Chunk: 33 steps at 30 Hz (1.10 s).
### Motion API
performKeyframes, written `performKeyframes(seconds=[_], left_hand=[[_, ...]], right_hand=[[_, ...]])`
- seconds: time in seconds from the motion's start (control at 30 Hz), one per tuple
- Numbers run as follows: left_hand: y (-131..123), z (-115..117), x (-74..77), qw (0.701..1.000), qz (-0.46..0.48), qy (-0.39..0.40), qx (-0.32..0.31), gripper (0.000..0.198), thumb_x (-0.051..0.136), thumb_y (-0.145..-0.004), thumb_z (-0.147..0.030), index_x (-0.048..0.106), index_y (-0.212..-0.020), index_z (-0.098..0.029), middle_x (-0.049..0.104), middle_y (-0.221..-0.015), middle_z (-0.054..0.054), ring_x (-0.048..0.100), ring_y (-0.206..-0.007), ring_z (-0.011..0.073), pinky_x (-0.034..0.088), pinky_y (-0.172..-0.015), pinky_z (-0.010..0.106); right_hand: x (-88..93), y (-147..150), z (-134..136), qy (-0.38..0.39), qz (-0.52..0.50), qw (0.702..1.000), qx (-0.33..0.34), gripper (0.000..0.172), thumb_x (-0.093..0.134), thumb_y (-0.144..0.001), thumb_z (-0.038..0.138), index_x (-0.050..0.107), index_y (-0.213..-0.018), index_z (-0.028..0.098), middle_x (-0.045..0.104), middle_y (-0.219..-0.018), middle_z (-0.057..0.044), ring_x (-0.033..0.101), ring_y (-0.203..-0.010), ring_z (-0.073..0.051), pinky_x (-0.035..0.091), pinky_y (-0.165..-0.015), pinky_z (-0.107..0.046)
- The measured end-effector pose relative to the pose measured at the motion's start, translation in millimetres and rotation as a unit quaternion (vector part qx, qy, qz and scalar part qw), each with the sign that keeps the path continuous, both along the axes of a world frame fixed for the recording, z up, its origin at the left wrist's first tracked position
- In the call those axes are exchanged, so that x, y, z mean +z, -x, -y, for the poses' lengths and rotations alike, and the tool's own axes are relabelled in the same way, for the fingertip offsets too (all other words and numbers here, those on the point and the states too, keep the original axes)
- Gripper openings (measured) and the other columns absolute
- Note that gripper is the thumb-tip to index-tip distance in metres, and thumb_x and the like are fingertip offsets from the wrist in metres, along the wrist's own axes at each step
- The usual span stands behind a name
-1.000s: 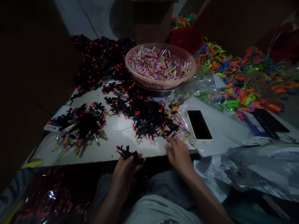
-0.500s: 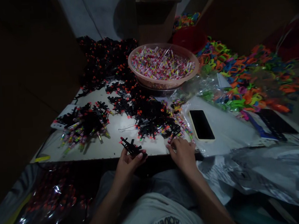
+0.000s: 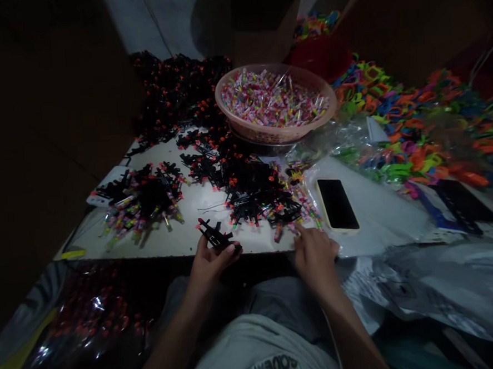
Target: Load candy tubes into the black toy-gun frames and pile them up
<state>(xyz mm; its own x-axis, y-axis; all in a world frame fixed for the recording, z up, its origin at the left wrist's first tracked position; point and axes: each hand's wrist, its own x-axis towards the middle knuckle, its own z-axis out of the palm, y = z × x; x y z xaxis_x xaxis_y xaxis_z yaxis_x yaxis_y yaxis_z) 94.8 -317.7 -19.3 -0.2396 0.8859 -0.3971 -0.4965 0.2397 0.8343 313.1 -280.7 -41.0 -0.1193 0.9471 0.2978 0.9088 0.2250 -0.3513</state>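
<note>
My left hand (image 3: 212,263) is closed around several black plastic pieces with red tips (image 3: 216,236), over the table's front edge. My right hand (image 3: 316,255) is at the front edge, its fingertips at the small colourful tubes (image 3: 308,203); whether it pinches one is too dark to tell. A single pink tube (image 3: 278,232) lies just left of its fingers. Behind both hands spreads a heap of black pieces with orange tips (image 3: 247,190). At the left lies a bunch of black pieces joined with colourful tubes (image 3: 143,202).
A pink basket (image 3: 276,131) full of wrapped colourful tubes stands at the back. A phone (image 3: 337,204) lies on plastic sheeting right of my right hand. Bright plastic rings (image 3: 397,125) cover the right side. A larger black heap (image 3: 178,94) fills the back left.
My right hand has moved right and its fingers have shifted, leaving a pink tube in view to their left. My left hand keeps its hold. The view has shifted slightly.
</note>
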Motion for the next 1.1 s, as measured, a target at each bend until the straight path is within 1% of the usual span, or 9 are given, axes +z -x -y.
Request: performKeyframes(seconds=[0.07, 0.13, 0.23, 0.3, 0.47, 0.67, 0.83, 1.0, 1.1], left_hand=[[-2, 0, -1.5, 1.000, 0.002, -0.002, -0.005, 0.074, 0.084, -0.058, -0.027, 0.044, -0.120, -0.018, 0.073, -0.081, 0.006, 0.071, -0.075, 0.0207, 0.056, -0.074, 0.033], [-4, 0, -2.0, 1.000, 0.007, -0.006, -0.013, 0.072, 0.083, -0.058, -0.026, 0.045, -0.119, -0.019, 0.073, -0.081, 0.006, 0.071, -0.077, 0.0211, 0.057, -0.074, 0.033], [-6, 0, -1.6, 1.000, 0.009, -0.011, -0.016, 0.068, 0.083, -0.059, -0.024, 0.046, -0.116, -0.019, 0.073, -0.082, 0.005, 0.071, -0.079, 0.0212, 0.057, -0.073, 0.031], [-4, 0, -1.6, 1.000, 0.009, -0.017, -0.015, 0.067, 0.083, -0.059, -0.024, 0.046, -0.115, -0.019, 0.073, -0.083, 0.006, 0.071, -0.082, 0.0216, 0.057, -0.073, 0.030], [-2, 4, -2.4, 0.999, 0.011, -0.023, -0.024, 0.068, 0.083, -0.059, -0.024, 0.045, -0.115, -0.018, 0.073, -0.084, 0.007, 0.071, -0.078, 0.0202, 0.058, -0.071, 0.030], [-7, 5, -3.1, 1.000, 0.016, -0.025, 0.011, 0.063, 0.083, -0.058, -0.024, 0.047, -0.109, -0.018, 0.073, -0.079, 0.004, 0.071, -0.082, 0.0216, 0.058, -0.070, 0.029], [-9, 7, -0.6, 1.000, 0.023, -0.020, 0.007, 0.061, 0.083, -0.059, -0.023, 0.047, -0.108, -0.018, 0.073, -0.081, 0.006, 0.071, -0.080, 0.0205, 0.058, -0.068, 0.027], [-11, 10, 2.2, 0.999, 0.037, -0.036, 0.015, 0.058, 0.082, -0.060, -0.020, 0.048, -0.107, -0.018, 0.073, -0.080, 0.003, 0.070, -0.079, 0.0188, 0.059, -0.070, 0.030], [-11, 10, 0.2, 0.998, 0.037, -0.041, 0.011, 0.058, 0.082, -0.060, -0.020, 0.047, -0.106, -0.018, 0.073, -0.079, 0.003, 0.070, -0.076, 0.0188, 0.059, -0.069, 0.031]], right_hand=[[3.9, 11, 9, 0.020, -0.086, 0.992, 0.088, 0.023, 0.041, -0.091, 0.021, 0.057, -0.108, 0.020, 0.061, -0.100, -0.009, 0.054, -0.096, -0.025, 0.035, -0.084, -0.041], [5.6, 26, 18, 0.055, -0.182, 0.969, 0.161, 0.019, 0.041, -0.091, 0.021, 0.055, -0.104, 0.021, 0.062, -0.103, -0.008, 0.056, -0.099, -0.022, 0.039, -0.087, -0.037], [6.6, 48, 29, 0.114, -0.274, 0.933, 0.206, 0.021, 0.036, -0.093, 0.020, 0.049, -0.110, 0.021, 0.063, -0.101, -0.006, 0.059, -0.094, -0.018, 0.046, -0.083, -0.030], [8.1, 57, 32, 0.126, -0.289, 0.922, 0.224, 0.023, 0.036, -0.094, 0.021, 0.048, -0.113, 0.021, 0.063, -0.103, -0.006, 0.060, -0.094, -0.017, 0.046, -0.083, -0.029], [11.8, 64, 28, 0.102, -0.285, 0.932, 0.201, 0.018, 0.039, -0.094, 0.026, 0.054, -0.102, 0.021, 0.066, -0.091, -0.003, 0.061, -0.085, -0.017, 0.045, -0.077, -0.029], [6.3, 65, 25, 0.095, -0.319, 0.928, 0.167, 0.013, 0.044, -0.092, 0.027, 0.057, -0.093, 0.021, 0.068, -0.085, -0.003, 0.063, -0.081, -0.018, 0.047, -0.072, -0.029], [-0.7, 69, 31, 0.087, -0.365, 0.918, 0.130, 0.010, 0.049, -0.090, 0.027, 0.055, -0.095, 0.022, 0.067, -0.088, -0.004, 0.064, -0.082, -0.018, 0.048, -0.073, -0.028], [1.0, 67, 30, 0.123, -0.391, 0.899, 0.153, 0.007, 0.049, -0.090, 0.029, 0.050, -0.093, 0.023, 0.065, -0.089, -0.004, 0.062, -0.082, -0.016, 0.047, -0.073, -0.027], [3.3, 63, 26, 0.190, -0.398, 0.879, 0.179, 0.011, 0.045, -0.093, 0.032, 0.049, -0.094, 0.023, 0.062, -0.086, -0.002, 0.058, -0.076, -0.015, 0.044, -0.069, -0.026]])
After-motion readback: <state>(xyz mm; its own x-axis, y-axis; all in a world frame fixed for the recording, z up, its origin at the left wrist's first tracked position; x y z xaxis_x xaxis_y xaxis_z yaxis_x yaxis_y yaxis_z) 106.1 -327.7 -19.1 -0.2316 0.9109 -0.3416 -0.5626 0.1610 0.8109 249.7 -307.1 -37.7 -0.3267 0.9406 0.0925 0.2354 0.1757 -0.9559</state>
